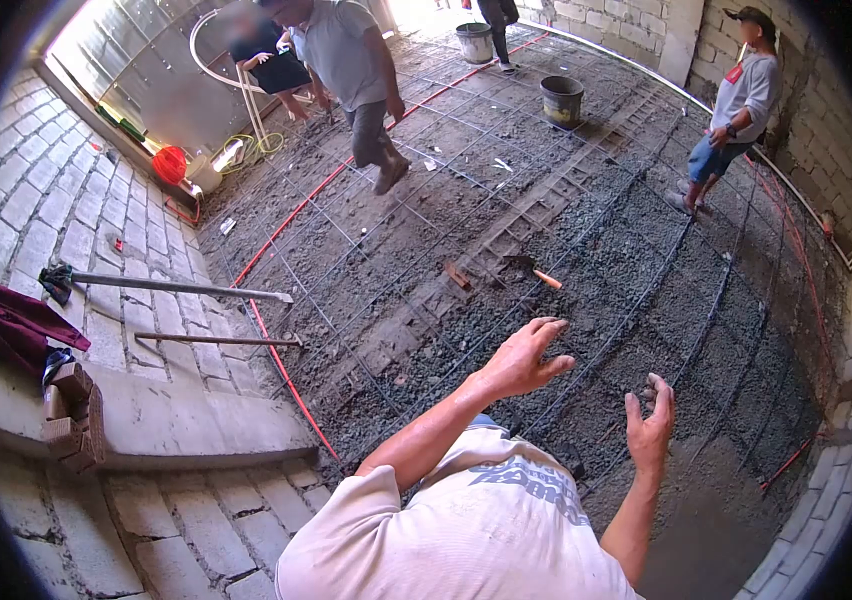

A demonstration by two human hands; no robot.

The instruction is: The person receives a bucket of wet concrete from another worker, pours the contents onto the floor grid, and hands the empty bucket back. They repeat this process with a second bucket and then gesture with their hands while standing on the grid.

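Note:
My left hand hangs in the air over the gravel with its thumb and fingers apart and nothing in them. To its right, my right hand is raised, fingers loosely bent and apart from the thumb, also without anything in it. Neither hand touches the rebar grid or the dark gravel below. Beyond my left hand lies a tool with an orange handle and a dark head, whose kind I cannot make out. A small reddish-brown block is near it.
One person walks on the rebar; another stands at right. Others are at the back. Two buckets stand on the ground. A red hose crosses the floor. Metal bars lean over the left block ledge.

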